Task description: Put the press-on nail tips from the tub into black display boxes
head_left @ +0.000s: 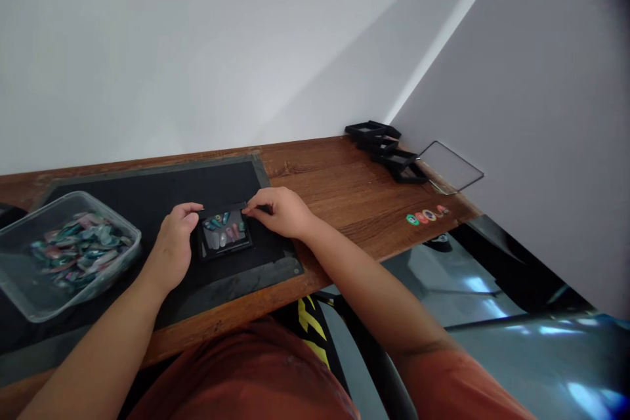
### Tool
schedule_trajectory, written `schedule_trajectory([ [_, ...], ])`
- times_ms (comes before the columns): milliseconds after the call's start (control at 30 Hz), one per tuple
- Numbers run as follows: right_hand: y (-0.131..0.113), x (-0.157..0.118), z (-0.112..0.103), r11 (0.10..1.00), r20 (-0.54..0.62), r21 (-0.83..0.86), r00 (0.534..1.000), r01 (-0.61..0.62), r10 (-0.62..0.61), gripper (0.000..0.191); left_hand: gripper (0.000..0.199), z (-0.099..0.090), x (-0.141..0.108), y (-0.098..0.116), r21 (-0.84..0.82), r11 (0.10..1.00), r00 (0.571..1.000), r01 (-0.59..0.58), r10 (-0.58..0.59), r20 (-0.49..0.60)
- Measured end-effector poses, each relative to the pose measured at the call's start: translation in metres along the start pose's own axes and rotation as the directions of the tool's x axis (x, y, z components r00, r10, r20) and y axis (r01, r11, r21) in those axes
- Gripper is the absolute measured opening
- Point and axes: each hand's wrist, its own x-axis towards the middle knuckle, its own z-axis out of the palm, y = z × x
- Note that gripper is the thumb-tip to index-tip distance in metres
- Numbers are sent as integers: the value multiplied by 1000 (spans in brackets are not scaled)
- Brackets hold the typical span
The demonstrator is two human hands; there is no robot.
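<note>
A small black box (225, 249) lies on the dark mat in front of me, with several press-on nails (231, 231) in blue-green, pink and clear tones showing inside. At its upper left corner, my left hand (174, 246) pinches the edge between thumb and index finger. My right hand (279, 211) grips the upper right corner with its fingertips. Between the two hands runs a dark strip along the box's far edge; whether it is a raised lid I cannot tell. To the left stands a clear plastic tub (34, 305) holding a heap of loose press-on nails (81, 249).
Under the box and tub spreads a black mat (162, 187) on the wooden table (315, 174). Several black boxes (408, 170) stand at the far right, near a thin wire frame (485, 175) against the wall. Several round stickers (422, 217) lie near the right edge.
</note>
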Motion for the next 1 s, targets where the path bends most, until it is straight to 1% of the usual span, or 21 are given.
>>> schedule_trajectory([
  [100, 5, 1, 7, 995, -38, 99, 999, 17, -14, 13, 47, 0, 0, 2, -20, 1000, 1000, 12, -12, 9],
  [200, 5, 3, 11, 988, -4, 157, 1000, -5, 6, 10, 48, 0, -1, 4, -36, 999, 1000, 7, -6, 13],
  [300, 1, 4, 10, 995, 81, 95, 997, 12, -20, 14, 48, 0, -1, 7, -55, 998, 1000, 3, -3, 10],
  [367, -4, 5, 8, 999, 110, 37, 994, 16, -20, 17, 47, 0, -1, 9, -63, 998, 1000, 16, -16, -1],
  [433, -7, 5, 7, 1000, 113, 9, 994, -6, 5, 16, 46, 0, -1, 11, -60, 998, 999, 37, -37, -5],
  [533, -8, 6, 8, 998, 99, 39, 994, -43, 39, 13, 46, -1, -1, 13, -48, 998, 999, 46, -46, 2],
  [633, -7, 7, 12, 993, 37, 74, 996, -89, 86, 15, 46, -2, 0, 15, -44, 998, 999, 43, -43, 4],
  [733, -9, 7, 15, 987, -16, 45, 988, -156, 157, 12, 45, -2, 0, 15, -42, 998, 999, 47, -47, -2],
  [867, -14, 8, 17, 971, -9, -5, 971, -237, 237, 14, 44, -1, 1, 13, -22, 999, 999, 30, -29, 13],
  [1000, -15, 11, 20, 946, 0, 33, 947, -322, 323, 18, 45, -1, 2, 9, -18, 999, 999, 32, -32, 14],
])
